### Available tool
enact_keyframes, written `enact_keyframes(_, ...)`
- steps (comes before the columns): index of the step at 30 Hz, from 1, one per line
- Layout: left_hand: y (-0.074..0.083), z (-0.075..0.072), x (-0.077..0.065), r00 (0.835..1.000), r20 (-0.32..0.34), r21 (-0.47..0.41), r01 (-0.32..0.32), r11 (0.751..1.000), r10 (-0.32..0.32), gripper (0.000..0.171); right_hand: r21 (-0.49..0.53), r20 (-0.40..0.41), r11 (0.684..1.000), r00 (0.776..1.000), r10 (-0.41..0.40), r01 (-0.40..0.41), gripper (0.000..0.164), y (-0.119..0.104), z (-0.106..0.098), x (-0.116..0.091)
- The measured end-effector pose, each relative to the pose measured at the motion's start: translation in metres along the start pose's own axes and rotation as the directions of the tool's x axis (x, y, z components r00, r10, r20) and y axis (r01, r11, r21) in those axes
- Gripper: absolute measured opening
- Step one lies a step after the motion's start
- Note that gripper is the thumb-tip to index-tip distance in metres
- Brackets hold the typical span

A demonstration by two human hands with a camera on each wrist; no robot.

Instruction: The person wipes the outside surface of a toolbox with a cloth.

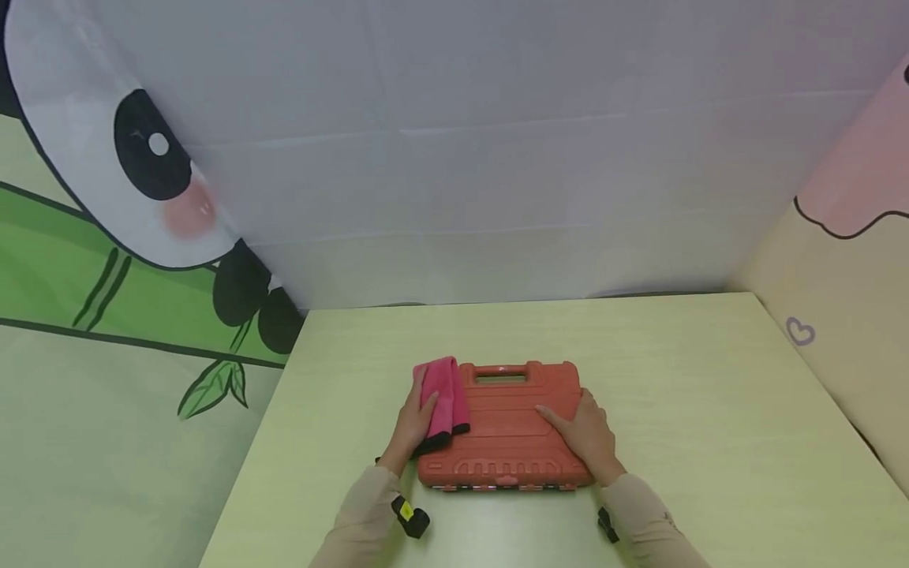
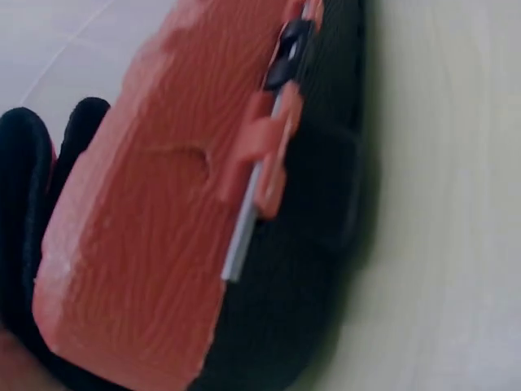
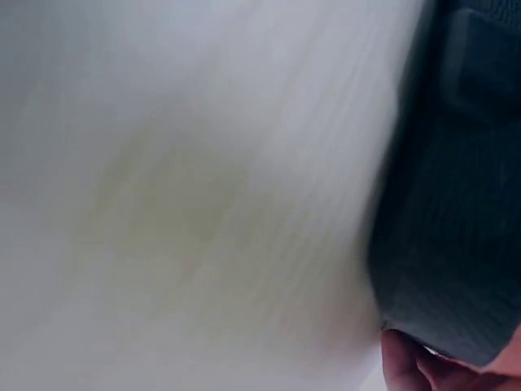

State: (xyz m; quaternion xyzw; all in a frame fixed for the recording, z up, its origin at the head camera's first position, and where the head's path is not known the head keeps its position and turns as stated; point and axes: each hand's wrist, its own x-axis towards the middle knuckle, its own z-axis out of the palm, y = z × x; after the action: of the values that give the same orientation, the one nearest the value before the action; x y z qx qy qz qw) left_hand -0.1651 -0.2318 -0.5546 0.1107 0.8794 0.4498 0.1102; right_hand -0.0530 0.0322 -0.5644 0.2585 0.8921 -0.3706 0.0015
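Holding pink cloth (image 1: 444, 390) on closed red case (image 1: 503, 434)

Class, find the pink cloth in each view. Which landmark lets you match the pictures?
Head: the cloth is below centre, over the left part of the case, with the left hand on it.
Left wrist: at the left edge, mostly its black trim.
Right wrist: not in it.
Shared landmark: the case, large in left wrist, at the right edge in right wrist.

Dark side of a case (image 3: 452, 220) at the right, orange-red in the lower corner; fingertips of the right hand (image 3: 415, 371) touch its end. Left: pale table (image 3: 179, 204), blurred.
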Motion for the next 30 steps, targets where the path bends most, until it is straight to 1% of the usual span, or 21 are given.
enact_keyframes(5,-0.002,-0.003,-0.020,1.000,0.011,-0.005,-0.016,1.000,0.016,0.058,0.002,-0.006,1.000,1.000,0.015,-0.015,0.103,0.000,0.003,-0.002)
enact_keyframes(7,-0.004,-0.003,-0.030,1.000,0.016,-0.011,-0.013,1.000,0.013,0.059,0.006,-0.011,1.000,1.000,0.015,-0.015,0.102,0.000,0.004,-0.002)
enact_keyframes(10,-0.008,-0.002,-0.044,1.000,0.020,-0.044,0.010,0.999,-0.009,0.060,0.014,-0.016,1.000,1.000,0.011,-0.011,0.101,0.000,0.004,-0.003)
enact_keyframes(15,-0.015,0.004,-0.070,0.999,-0.005,-0.092,0.031,0.995,-0.032,0.060,0.016,-0.006,1.000,1.000,0.019,-0.019,0.103,0.000,0.004,-0.005)
enact_keyframes(18,-0.018,0.009,-0.085,0.998,-0.025,-0.116,0.055,0.992,-0.059,0.060,0.018,0.001,0.999,1.000,0.027,-0.027,0.104,0.001,0.005,-0.007)
enact_keyframes(22,-0.016,0.012,-0.102,0.993,-0.035,-0.146,0.105,0.984,-0.111,0.062,0.021,0.002,0.999,0.999,0.036,-0.036,0.107,0.003,0.006,-0.008)
enact_keyframes(26,-0.014,0.012,-0.114,0.988,-0.043,-0.154,0.143,0.978,-0.152,0.063,0.022,0.003,0.999,0.999,0.035,-0.035,0.106,0.002,0.007,-0.010)
enact_keyframes(28,-0.015,0.011,-0.117,0.987,-0.043,-0.150,0.150,0.977,-0.158,0.063,0.025,0.007,0.999,0.999,0.032,-0.032,0.106,0.001,0.008,-0.011)
enact_keyframes(30,-0.017,0.009,-0.118,0.989,-0.044,-0.143,0.135,0.980,-0.143,0.062,0.028,0.010,0.999,1.000,0.028,-0.028,0.106,0.000,0.008,-0.012)
